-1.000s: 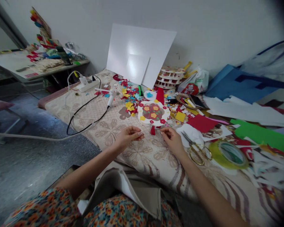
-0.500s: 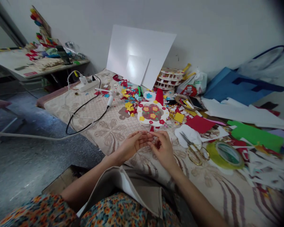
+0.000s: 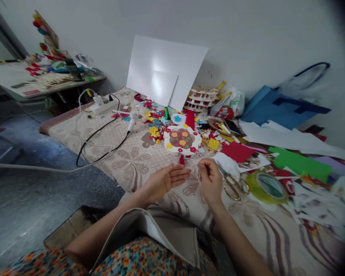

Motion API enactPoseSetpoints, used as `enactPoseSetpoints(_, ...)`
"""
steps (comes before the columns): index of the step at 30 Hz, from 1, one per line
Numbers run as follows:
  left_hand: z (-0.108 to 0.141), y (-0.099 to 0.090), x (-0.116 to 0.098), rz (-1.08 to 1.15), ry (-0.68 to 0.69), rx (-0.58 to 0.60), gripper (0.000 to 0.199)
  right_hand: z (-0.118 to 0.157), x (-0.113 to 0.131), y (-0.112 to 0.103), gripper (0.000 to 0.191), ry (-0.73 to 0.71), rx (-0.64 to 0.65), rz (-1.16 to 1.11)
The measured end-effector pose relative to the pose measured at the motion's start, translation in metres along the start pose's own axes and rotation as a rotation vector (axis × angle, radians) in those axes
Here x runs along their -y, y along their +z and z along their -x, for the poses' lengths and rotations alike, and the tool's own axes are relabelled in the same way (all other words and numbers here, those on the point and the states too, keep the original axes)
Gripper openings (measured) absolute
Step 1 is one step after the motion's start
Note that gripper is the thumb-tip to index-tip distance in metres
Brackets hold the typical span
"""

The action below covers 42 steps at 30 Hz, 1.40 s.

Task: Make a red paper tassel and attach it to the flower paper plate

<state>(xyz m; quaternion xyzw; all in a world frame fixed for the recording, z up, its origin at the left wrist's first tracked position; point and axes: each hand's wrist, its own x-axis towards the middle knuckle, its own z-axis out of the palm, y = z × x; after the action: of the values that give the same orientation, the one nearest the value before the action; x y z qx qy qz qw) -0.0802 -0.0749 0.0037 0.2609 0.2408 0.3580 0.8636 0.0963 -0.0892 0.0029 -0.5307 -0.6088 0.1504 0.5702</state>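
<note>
My left hand (image 3: pixel 166 180) is held palm up over the front of the table, its fingers stretched out and nothing in it. To its right, my right hand (image 3: pixel 211 180) is closed, thumb against curled fingers; whatever it may pinch is too small to make out. Just beyond both hands lies a white scalloped craft piece (image 3: pixel 183 140) with red and yellow flowers around a brown centre and a red strip at its top and bottom. Gold-handled scissors (image 3: pixel 234 188) rest right of my right hand, partly on a crumpled white item (image 3: pixel 227 163).
A white glue gun (image 3: pixel 131 123) and its black cord lie left, near a power strip (image 3: pixel 102 106). Yellow tape (image 3: pixel 266 187), a red sheet (image 3: pixel 238 151) and a green sheet (image 3: pixel 300 165) cover the right. Behind stand a white board (image 3: pixel 163 69) and a blue bag (image 3: pixel 284 109).
My hands have moved apart; the right one has drawn away to the right and its fingers have curled in. The left palm has opened flatter. The view has shifted slightly.
</note>
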Motion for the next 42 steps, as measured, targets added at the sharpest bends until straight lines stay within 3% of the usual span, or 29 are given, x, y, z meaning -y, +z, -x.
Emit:
enactPoseSetpoints(5, 0.0, 0.003, 0.003, -0.024, 0.013, 0.023, 0.037, 0.002, 0.005, -0.002, 0.016, -0.051, 0.172, 0.044)
enactPoseSetpoints(8, 0.0, 0.004, 0.006, -0.025, 0.006, 0.003, 0.036, 0.004, 0.008, 0.001, 0.01, -0.121, 0.188, 0.094)
enactPoseSetpoints(11, 0.0, 0.005, 0.008, -0.039, -0.016, 0.056, 0.039, 0.004, 0.006, 0.001, 0.015, -0.177, 0.187, 0.091)
enactPoseSetpoints(13, 0.002, 0.006, 0.007, -0.056, -0.033, 0.11, 0.041, 0.003, 0.002, -0.001, 0.017, -0.101, 0.146, 0.039)
enactPoseSetpoints(17, 0.004, 0.008, 0.004, -0.07, -0.047, 0.179, 0.045, 0.006, -0.007, -0.011, 0.023, 0.205, -0.017, -0.125)
enactPoseSetpoints(19, 0.005, 0.008, 0.003, -0.063, -0.056, 0.199, 0.047, 0.008, -0.008, -0.017, 0.027, 0.246, -0.039, -0.124)
enactPoseSetpoints(26, 0.006, 0.009, 0.003, -0.024, -0.078, 0.218, 0.05, 0.015, 0.012, -0.025, 0.015, -0.129, 0.086, 0.157)
enactPoseSetpoints(31, 0.008, 0.014, 0.003, -0.02, -0.054, 0.181, 0.048, 0.016, 0.015, -0.024, 0.015, -0.299, 0.127, 0.276)
enactPoseSetpoints(38, 0.008, 0.017, 0.008, -0.064, -0.017, 0.111, 0.043, 0.016, 0.01, -0.023, 0.017, -0.436, 0.224, 0.505)
enactPoseSetpoints(42, 0.006, 0.017, 0.009, -0.04, -0.035, 0.11, 0.045, 0.016, 0.008, -0.02, 0.017, -0.39, 0.198, 0.478)
